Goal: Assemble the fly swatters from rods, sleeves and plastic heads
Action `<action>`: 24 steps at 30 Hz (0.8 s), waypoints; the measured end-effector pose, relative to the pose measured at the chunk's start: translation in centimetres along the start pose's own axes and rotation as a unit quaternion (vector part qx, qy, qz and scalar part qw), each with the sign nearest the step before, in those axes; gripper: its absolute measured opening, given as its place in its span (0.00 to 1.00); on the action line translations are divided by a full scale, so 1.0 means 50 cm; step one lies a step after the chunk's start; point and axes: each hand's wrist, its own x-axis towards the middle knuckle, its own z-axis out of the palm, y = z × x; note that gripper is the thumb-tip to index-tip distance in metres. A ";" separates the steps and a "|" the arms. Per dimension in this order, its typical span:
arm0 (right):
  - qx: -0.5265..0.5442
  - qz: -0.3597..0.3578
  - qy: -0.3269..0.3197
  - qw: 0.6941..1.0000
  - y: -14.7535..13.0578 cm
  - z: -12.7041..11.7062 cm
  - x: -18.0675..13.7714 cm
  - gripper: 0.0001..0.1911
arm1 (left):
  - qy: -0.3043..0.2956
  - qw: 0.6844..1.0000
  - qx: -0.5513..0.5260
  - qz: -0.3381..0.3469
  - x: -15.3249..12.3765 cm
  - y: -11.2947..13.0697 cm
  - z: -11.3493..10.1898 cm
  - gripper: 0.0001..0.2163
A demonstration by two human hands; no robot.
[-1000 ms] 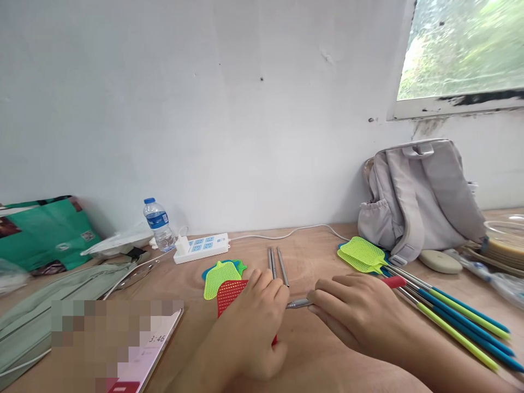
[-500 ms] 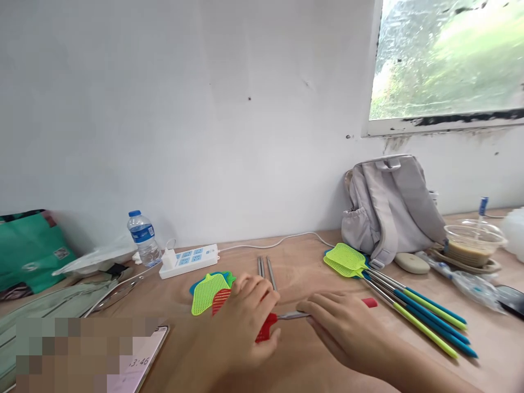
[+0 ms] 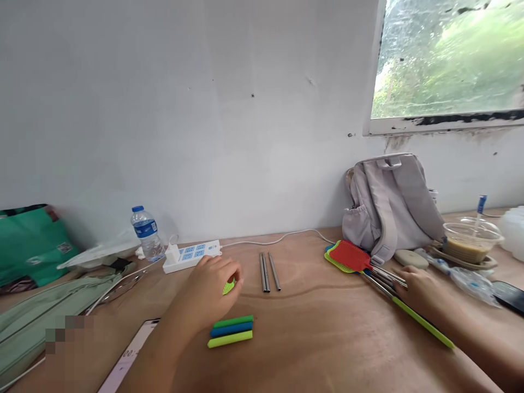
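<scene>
My left hand point(image 3: 215, 284) is over the table left of centre, fingers curled about a yellow-green fly swatter head point(image 3: 228, 286); most of the mesh is hidden beneath it. Near that wrist lie a green handle grip point(image 3: 234, 321), a blue one point(image 3: 231, 329) and a yellow-green one point(image 3: 230, 339), side by side. On the right, my right hand point(image 3: 420, 289) closes round the handle end of a red fly swatter point(image 3: 349, 255), which rests on top of a bundle of other swatters. A yellow-green handle point(image 3: 423, 323) sticks out below that hand.
Several metal tubes point(image 3: 265, 273) lie mid-table. Behind are a power strip point(image 3: 192, 255) and a water bottle point(image 3: 147, 233). A grey backpack point(image 3: 393, 207), a lidded drink cup point(image 3: 470, 243) and a beige oval case point(image 3: 411, 258) stand at right; a phone point(image 3: 131, 355) lies front left.
The red swatter has moved from between both hands onto the right-hand bundle with my right hand. My left hand has shifted left and back, uncovering the three short handle grips.
</scene>
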 end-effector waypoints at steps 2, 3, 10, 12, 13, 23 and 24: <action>0.033 -0.020 0.048 0.998 -0.057 -0.003 0.020 0.11 | -0.037 0.999 -0.011 -0.025 0.001 -0.004 0.004 0.08; 0.074 -0.026 0.060 0.995 -0.096 -0.002 0.030 0.11 | -0.058 0.998 -0.017 -0.035 0.001 -0.007 0.008 0.08; 0.318 -0.077 -0.133 0.936 -0.390 0.070 0.080 0.17 | -0.198 0.979 -0.018 -0.051 -0.028 -0.015 0.076 0.07; 0.308 -0.097 -0.145 0.935 -0.440 0.095 0.100 0.14 | -0.216 0.975 0.009 -0.042 -0.044 -0.004 0.091 0.09; 0.291 -0.097 -0.156 0.939 -0.458 0.104 0.113 0.13 | -0.225 0.973 0.024 -0.039 -0.050 0.004 0.095 0.10; 0.187 0.017 -0.234 0.954 -0.450 0.135 0.152 0.13 | -0.263 0.962 0.065 -0.042 -0.050 0.035 0.129 0.13; 0.184 0.028 -0.242 0.952 -0.438 0.135 0.148 0.13 | -0.269 0.960 0.063 -0.043 -0.050 0.034 0.133 0.13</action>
